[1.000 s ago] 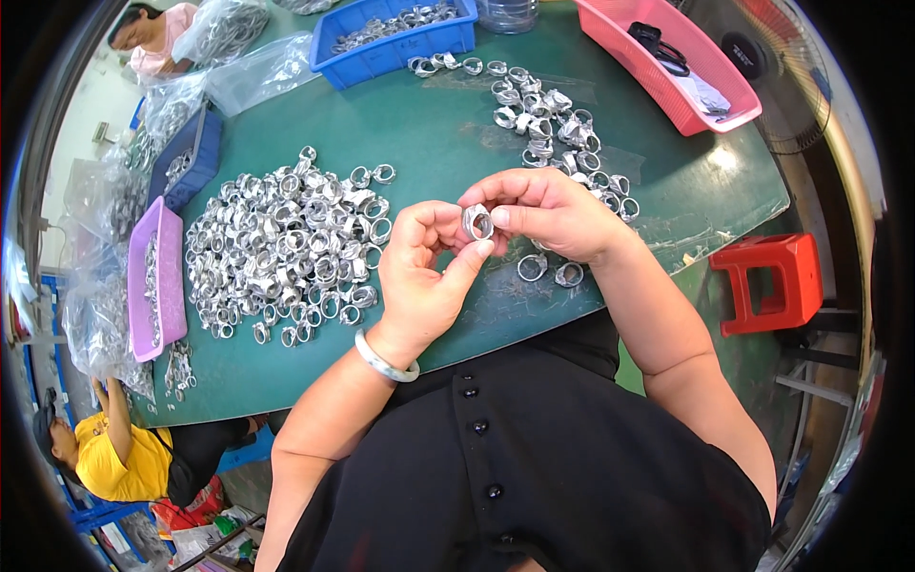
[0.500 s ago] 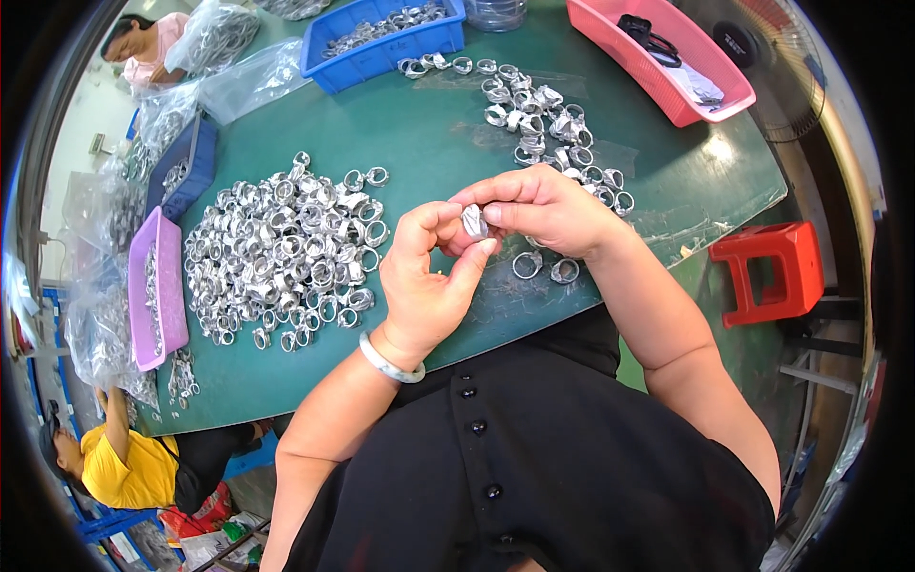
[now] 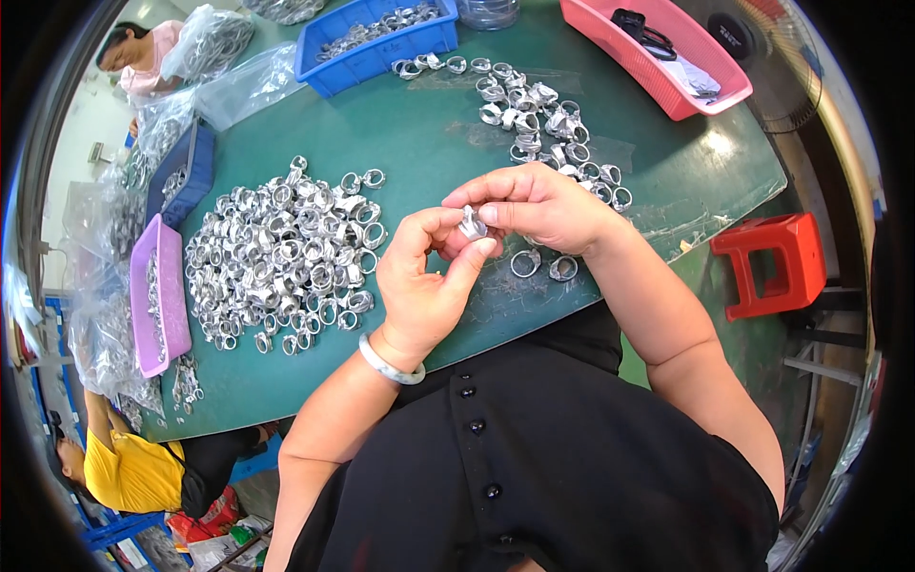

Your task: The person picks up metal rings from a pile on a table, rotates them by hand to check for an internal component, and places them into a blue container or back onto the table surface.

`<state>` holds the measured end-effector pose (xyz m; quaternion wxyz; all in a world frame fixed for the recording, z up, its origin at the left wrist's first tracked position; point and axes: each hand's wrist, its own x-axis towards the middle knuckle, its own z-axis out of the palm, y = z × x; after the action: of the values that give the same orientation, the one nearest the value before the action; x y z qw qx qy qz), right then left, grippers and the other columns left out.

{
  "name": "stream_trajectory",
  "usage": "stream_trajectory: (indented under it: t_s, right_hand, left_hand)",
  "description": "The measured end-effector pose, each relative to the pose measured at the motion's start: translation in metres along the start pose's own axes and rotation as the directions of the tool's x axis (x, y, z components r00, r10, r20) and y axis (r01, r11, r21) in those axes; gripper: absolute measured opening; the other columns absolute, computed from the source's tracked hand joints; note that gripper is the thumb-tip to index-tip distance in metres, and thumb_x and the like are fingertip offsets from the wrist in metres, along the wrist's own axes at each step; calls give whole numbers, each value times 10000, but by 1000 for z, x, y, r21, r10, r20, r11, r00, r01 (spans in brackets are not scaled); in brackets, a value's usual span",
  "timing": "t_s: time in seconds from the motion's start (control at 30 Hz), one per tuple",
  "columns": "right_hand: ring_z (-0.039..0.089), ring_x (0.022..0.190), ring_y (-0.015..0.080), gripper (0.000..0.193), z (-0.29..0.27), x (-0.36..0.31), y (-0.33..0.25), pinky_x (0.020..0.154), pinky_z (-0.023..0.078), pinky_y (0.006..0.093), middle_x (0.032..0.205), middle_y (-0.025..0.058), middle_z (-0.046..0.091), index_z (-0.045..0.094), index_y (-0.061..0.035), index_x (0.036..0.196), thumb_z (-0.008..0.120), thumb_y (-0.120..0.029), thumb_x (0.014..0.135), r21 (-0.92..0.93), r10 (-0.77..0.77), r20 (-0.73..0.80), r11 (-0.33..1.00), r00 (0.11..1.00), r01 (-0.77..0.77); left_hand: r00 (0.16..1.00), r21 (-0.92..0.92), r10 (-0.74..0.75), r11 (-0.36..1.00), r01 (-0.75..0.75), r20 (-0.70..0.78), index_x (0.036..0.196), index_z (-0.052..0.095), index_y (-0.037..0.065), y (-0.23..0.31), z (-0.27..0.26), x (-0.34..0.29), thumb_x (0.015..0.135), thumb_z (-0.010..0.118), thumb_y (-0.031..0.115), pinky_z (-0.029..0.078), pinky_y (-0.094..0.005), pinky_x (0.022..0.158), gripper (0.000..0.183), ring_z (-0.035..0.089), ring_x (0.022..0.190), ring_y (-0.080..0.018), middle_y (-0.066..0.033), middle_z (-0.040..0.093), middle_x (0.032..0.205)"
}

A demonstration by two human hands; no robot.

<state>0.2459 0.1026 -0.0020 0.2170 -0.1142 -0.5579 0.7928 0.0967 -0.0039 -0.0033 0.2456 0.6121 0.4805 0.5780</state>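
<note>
Between the fingertips of both hands is one silver metal ring, its broad face showing. My left hand, with a pale bangle at the wrist, pinches it from the left and below. The thumb and fingers of my right hand close on it from the right. A large heap of similar rings lies on the green table to the left. Beyond my right hand stretches a looser band of rings, partly hidden by that hand. Two loose rings lie just below my right wrist.
A blue bin of rings and a pink basket stand at the far side. A purple tray and plastic bags line the left. Two other people sit beyond. A red stool is at right.
The ring has turned between my fingers and shows a different side. Both hands keep nearly the same place. The view has shifted slightly, and the person in yellow has moved an arm.
</note>
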Motion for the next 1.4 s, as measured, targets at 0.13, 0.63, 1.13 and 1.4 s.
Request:
stream_trajectory:
  t_s: [0.13, 0.63, 1.13, 1.4]
  right_hand:
    - [616, 731, 121, 261, -2, 1, 0, 657, 501, 242, 910, 88, 645, 560, 51, 1118, 533, -96, 903, 82, -26, 34, 996, 999, 23]
    - [575, 552, 93, 172, 4, -1, -9, 494, 467, 199, 755, 73, 639, 601, 21, 1000, 586, -89, 868, 35, 67, -100, 997, 993, -64]
    - [544, 512, 78, 122, 7, -1, -11, 476, 462, 192, 696, 50, 604, 593, 6, 904, 612, -104, 857, -1, 69, -145, 998, 987, -70]
    - [553, 539, 73, 123, 6, -1, -9, 480, 457, 187, 724, 45, 612, 591, 9, 921, 601, -98, 861, -6, 60, -146, 998, 987, -62]
  left_hand:
    - [990, -219, -143, 966, 139, 0, 1021, 499, -1, 4, 1, 2, 781, 667, -34, 504, -226, 669, 294, 632, 719, -120, -75, 645, 816]
    - [855, -616, -504, 637, 464, 122, 1008, 555, -6, 2, -7, 4, 881, 601, 129, 512, -249, 630, 191, 629, 686, -144, -92, 650, 836]
    - [784, -690, -564, 460, 559, 260, 1018, 556, 23, -3, -11, 2, 906, 566, 228, 534, -289, 654, 234, 630, 692, -172, -80, 639, 820]
    - [793, -701, -547, 455, 550, 268, 1054, 551, 7, -2, -12, 2, 908, 562, 200, 545, -303, 682, 242, 642, 724, -184, -100, 642, 850]
